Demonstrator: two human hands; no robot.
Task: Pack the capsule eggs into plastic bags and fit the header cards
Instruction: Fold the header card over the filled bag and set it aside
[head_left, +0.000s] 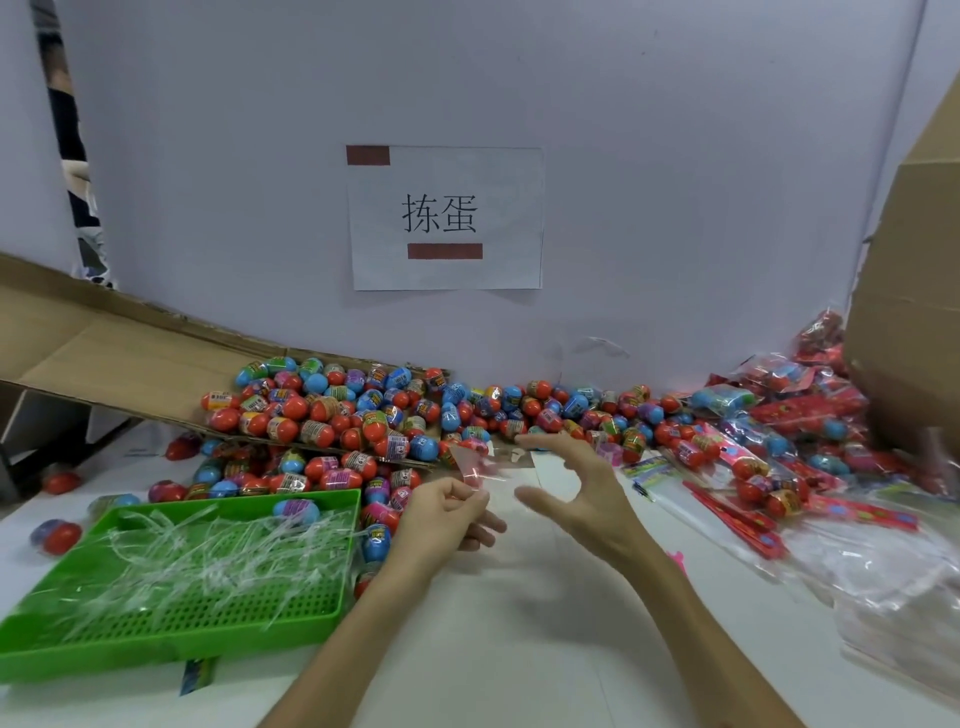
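Clear film sits between your hands: your left hand (448, 519) pinches a bag (478, 467) by its edge, held up just in front of the eggs (363, 415), probably so filling is a short reach. Your right hand (582, 499) grips nothing, thumb and fingers spread in a wide curve beside the bag, likely ready to part its mouth. Packs (789, 447) lie to your right on the bench (519, 623), out of the way. The tray (171, 644) on your left collects strips (208, 545).
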